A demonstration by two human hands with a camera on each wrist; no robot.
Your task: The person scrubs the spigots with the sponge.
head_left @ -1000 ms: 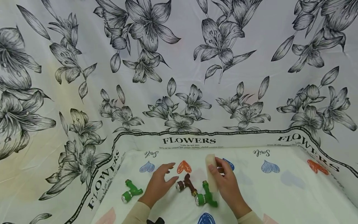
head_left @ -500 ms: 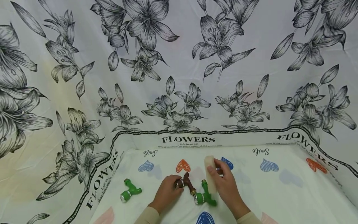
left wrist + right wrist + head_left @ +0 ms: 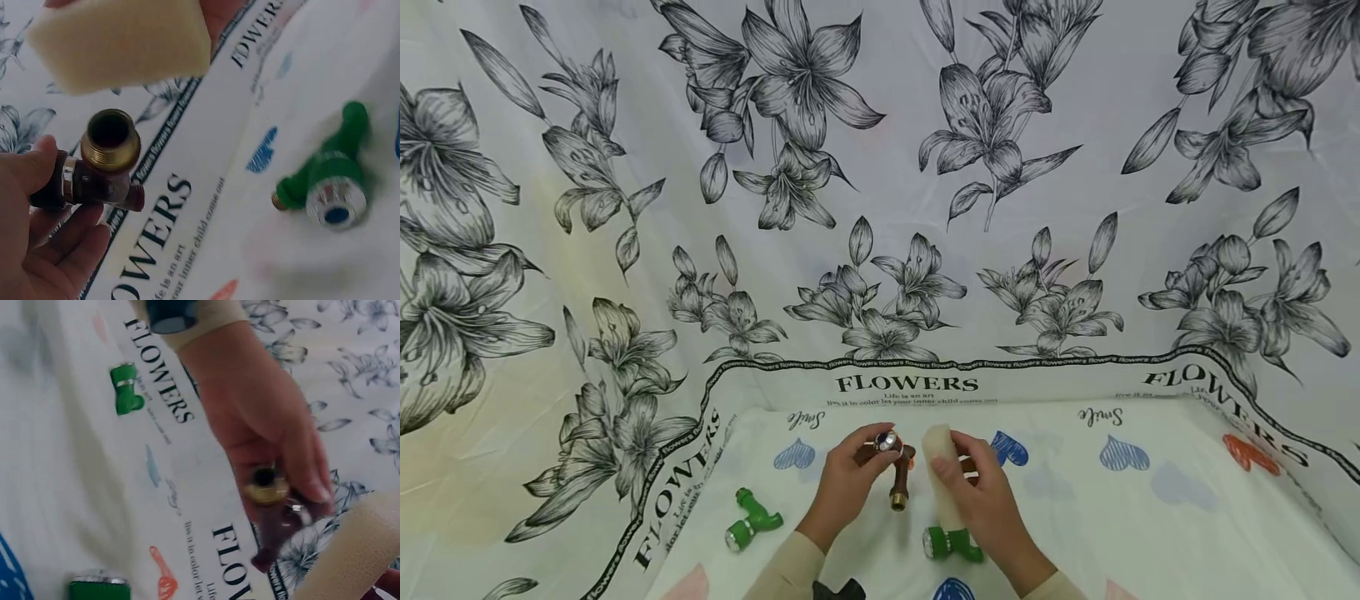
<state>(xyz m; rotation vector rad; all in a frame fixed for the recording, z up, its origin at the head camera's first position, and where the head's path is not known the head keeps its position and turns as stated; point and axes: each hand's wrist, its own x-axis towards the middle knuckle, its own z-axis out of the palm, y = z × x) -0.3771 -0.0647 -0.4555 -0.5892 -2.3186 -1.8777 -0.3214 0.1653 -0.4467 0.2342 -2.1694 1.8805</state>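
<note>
My left hand (image 3: 842, 483) grips a brown tap (image 3: 900, 483) by its knob end, raised above the cloth. Its brass threaded end (image 3: 111, 140) faces the left wrist camera. In my right hand (image 3: 988, 492) is a cream sponge (image 3: 942, 475), pinched between thumb and fingers and tilted slightly. Something dark shows between the right fingers behind the sponge, mostly hidden. Below the sponge lies a green tap (image 3: 951, 543), its upper part covered by the sponge in the head view. Another green tap (image 3: 752, 521) rests left of my left hand.
A white cloth (image 3: 1150, 533) printed with hearts covers the work surface. Behind it hangs a flower-printed curtain (image 3: 880, 167), with a black-lettered border along the bottom. A black object (image 3: 838, 590) pokes in at the lower frame edge.
My left hand, open a second ago, has closed on the brown tap and lifted it off the cloth, turning it. My right hand has shifted left with the sponge.
</note>
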